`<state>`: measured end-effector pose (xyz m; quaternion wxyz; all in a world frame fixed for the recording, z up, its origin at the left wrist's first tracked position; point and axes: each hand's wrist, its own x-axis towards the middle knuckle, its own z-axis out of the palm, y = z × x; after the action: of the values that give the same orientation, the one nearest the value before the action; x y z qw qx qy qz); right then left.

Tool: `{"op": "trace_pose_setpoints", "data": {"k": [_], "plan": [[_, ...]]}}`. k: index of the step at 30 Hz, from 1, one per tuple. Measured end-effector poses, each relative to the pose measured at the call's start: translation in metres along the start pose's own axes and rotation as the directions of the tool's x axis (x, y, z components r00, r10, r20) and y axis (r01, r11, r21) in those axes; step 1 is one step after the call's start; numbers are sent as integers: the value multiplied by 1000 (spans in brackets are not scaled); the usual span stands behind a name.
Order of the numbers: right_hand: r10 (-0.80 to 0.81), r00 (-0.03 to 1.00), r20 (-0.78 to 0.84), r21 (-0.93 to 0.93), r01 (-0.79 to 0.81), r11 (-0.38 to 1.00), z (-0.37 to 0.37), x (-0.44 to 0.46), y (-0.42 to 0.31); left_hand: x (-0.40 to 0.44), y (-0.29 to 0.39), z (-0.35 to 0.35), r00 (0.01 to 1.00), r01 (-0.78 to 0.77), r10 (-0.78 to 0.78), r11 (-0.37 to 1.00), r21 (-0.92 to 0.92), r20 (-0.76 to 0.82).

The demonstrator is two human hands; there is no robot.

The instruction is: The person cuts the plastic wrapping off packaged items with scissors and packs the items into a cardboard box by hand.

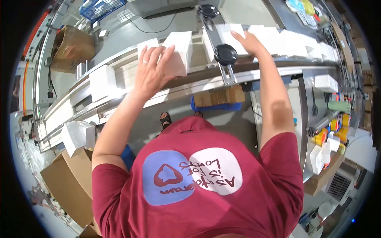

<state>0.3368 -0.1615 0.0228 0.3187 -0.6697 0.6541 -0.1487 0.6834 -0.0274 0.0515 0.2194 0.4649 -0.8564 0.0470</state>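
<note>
My left hand (pixel 152 71) lies over the near ends of two white boxes on the conveyor. Its fingers curve against the larger white box (pixel 180 49), and a smaller white box (pixel 147 43) shows behind the fingertips. A ring is on one finger. Farther right, my right hand (pixel 249 43) rests at a row of white boxes (pixel 291 43), thumb and a finger stretched apart against the nearest ones; its other fingers are partly hidden. Between my hands, a metal bracket with black knobs (pixel 226 54) crosses over the conveyor (pixel 158 93).
Another white box (pixel 102 82) sits farther left on the line. A brown carton (pixel 73 48) and a blue crate (pixel 101 8) stand beyond it. Tape rolls (pixel 320 137) lie at the right. An open carton (pixel 65 186) is at lower left, and a blue bin (pixel 216 106) below the line.
</note>
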Motion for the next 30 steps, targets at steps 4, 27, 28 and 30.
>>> {"op": "trace_pose_setpoints", "data": {"k": [4,27,28,30], "plan": [[-95,927,363,593,-151,791,45,16,-16,-16,-9,11,975,41,-38,999,6,-217],[-396,907,-143,132,414,901,75,-138,-173,-62,-29,-31,993,116,-112,981,-153,34],[-391,905,-167,27,401,916,88,-133,-166,-73,-29,-38,991,135,-137,971,-198,7],[-348,904,-248,-44,349,936,108,-113,-146,-91,-37,-34,915,300,-366,898,-321,-169]]}}
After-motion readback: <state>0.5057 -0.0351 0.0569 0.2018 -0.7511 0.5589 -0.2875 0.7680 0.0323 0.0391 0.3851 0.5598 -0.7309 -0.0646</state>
